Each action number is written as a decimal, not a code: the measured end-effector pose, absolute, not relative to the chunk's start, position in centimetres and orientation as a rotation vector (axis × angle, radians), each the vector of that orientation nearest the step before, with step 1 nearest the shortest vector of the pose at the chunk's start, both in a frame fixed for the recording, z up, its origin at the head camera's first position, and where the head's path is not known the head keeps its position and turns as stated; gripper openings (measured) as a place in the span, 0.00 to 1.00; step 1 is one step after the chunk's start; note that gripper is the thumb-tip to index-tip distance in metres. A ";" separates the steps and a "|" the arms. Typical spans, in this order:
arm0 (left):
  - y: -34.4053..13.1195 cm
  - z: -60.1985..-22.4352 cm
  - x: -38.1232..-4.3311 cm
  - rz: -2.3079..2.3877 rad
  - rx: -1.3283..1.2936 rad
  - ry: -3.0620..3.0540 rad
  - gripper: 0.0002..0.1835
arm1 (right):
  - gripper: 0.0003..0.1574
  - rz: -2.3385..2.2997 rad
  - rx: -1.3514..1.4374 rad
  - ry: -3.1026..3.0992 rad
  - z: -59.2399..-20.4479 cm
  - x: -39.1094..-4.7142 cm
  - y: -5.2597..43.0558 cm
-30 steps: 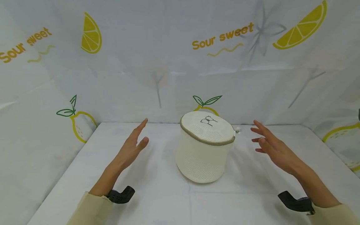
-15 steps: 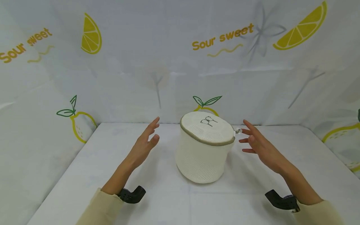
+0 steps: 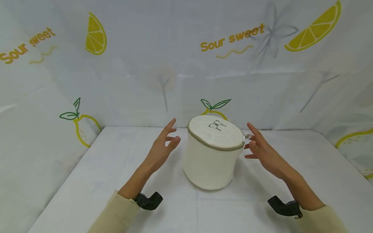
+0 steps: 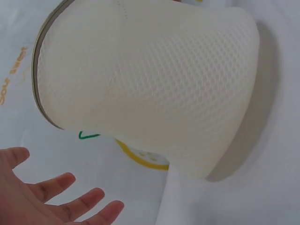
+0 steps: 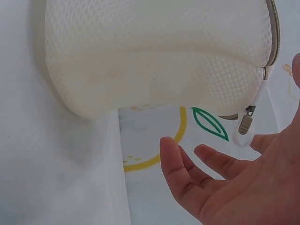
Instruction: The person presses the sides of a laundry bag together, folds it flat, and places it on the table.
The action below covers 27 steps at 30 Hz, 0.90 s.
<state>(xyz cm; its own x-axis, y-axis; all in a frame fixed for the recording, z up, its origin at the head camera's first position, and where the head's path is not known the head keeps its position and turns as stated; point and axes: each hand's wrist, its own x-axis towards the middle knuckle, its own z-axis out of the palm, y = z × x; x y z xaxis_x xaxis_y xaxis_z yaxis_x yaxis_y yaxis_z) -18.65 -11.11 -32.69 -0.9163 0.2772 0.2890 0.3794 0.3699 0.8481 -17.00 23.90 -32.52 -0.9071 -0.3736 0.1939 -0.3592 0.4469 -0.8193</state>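
A cream mesh laundry bag [image 3: 211, 161], shaped like a drum, stands upright on the table. Its round lid has a small line drawing and a brownish zipper around the rim. My left hand [image 3: 161, 150] is just left of the bag, fingers spread and apart from it, as the left wrist view also shows. On the other side my right hand [image 3: 266, 157] reaches toward the bag's upper right edge with fingers loosely extended. In the right wrist view the zipper pull [image 5: 245, 124] hangs close to those fingers; the hand holds nothing.
A white cloth covers the table [image 3: 116, 187]. Behind it rises a white backdrop [image 3: 131, 81] printed with lemons and lettering. Each wrist wears a black camera mount, the left mount [image 3: 149, 200] and the right mount [image 3: 284, 206].
Both hands have moved inward toward the bag, the left one going right and the right one going left. The bag has stayed where it was.
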 end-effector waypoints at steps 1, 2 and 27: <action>-10.9 -32.7 -18.7 -1.605 -0.601 -2.511 0.47 | 0.37 -1.494 -0.680 2.665 -32.5 -17.0 23.9; -10.6 -32.6 -18.6 -1.610 -0.597 -2.508 0.46 | 0.37 -1.489 -0.685 2.670 -32.5 -17.0 23.8; -6.5 -31.2 -18.6 -1.727 -0.605 -2.475 0.42 | 0.38 -1.576 -0.776 2.587 -32.6 -17.1 22.2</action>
<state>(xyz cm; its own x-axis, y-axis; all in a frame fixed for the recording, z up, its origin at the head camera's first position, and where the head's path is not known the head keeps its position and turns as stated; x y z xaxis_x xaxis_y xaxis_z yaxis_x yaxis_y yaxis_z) -18.60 -6.46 -31.18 -0.9207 0.2803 0.2716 0.3517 0.2940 0.8887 -17.13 22.20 -32.58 -0.8766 -0.4181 0.2382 -0.4034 0.3686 -0.8375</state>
